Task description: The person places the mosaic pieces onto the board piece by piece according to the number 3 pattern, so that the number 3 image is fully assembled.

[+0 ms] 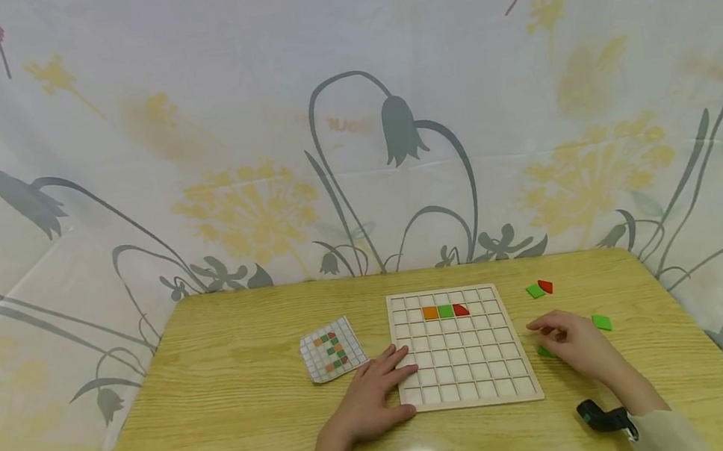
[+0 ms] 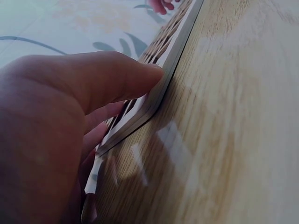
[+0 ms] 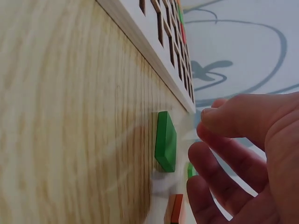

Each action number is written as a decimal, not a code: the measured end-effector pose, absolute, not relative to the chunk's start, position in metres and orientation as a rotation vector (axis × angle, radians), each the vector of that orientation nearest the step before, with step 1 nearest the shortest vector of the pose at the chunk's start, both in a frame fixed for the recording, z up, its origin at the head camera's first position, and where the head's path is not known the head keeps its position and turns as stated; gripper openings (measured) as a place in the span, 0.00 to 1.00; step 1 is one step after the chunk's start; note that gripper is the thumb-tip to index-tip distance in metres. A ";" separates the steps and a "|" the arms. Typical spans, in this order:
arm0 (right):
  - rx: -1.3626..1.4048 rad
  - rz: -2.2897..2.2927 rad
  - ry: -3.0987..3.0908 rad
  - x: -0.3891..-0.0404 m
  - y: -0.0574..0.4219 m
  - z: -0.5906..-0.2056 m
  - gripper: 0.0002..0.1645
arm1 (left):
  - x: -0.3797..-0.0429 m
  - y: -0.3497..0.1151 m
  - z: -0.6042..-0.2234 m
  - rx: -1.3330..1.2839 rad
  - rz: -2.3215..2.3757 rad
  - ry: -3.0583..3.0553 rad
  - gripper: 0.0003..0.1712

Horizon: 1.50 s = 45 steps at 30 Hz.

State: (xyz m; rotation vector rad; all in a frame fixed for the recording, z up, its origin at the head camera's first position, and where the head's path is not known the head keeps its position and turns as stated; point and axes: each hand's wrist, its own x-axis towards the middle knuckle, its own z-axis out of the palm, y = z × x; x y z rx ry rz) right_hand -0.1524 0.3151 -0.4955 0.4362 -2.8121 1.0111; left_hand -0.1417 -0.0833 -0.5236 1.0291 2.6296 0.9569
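Note:
A pale wooden grid board lies on the table, holding an orange square tile, a green square tile and a red rounded tile side by side in one row. My left hand rests at the board's left edge with fingers spread, its thumb on the rim near the corner. To the right of the board, my right hand hovers with loosely bent fingers and no tile visible in them. Below it lies a green tile, with an orange-red tile near it.
A paper card printed with a coloured grid pattern lies left of the board. Beyond my right hand are another green tile touching a red tile, and a separate green tile. A patterned curtain hangs behind the table.

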 end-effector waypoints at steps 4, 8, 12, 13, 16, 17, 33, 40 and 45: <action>0.422 0.959 -2.802 -0.146 0.318 -0.496 0.13 | -0.141 -0.083 -0.524 1.032 0.959 2.632 0.36; 0.428 0.917 -2.779 -0.140 0.319 -0.496 0.14 | -0.141 -0.083 -0.523 1.022 0.941 2.639 0.36; 0.439 0.914 -2.767 -0.137 0.317 -0.497 0.16 | -0.141 -0.084 -0.522 1.011 0.938 2.638 0.36; 0.443 0.917 -2.766 -0.137 0.317 -0.497 0.16 | -0.141 -0.084 -0.522 1.012 0.940 2.638 0.36; 0.456 0.899 -2.758 -0.137 0.317 -0.499 0.17 | -0.141 -0.084 -0.522 1.011 0.941 2.640 0.36; 0.460 0.890 -2.753 -0.137 0.317 -0.500 0.17 | -0.141 -0.084 -0.522 1.010 0.939 2.642 0.36; 0.444 0.885 -2.855 -0.133 0.313 -0.499 0.17 | -0.140 -0.083 -0.521 1.012 0.962 2.627 0.36; 0.417 0.836 -2.887 -0.135 0.314 -0.499 0.17 | -0.140 -0.083 -0.522 1.034 0.958 2.640 0.35; 0.408 0.855 -2.897 -0.135 0.313 -0.499 0.18 | -0.140 -0.083 -0.523 1.039 0.949 2.646 0.36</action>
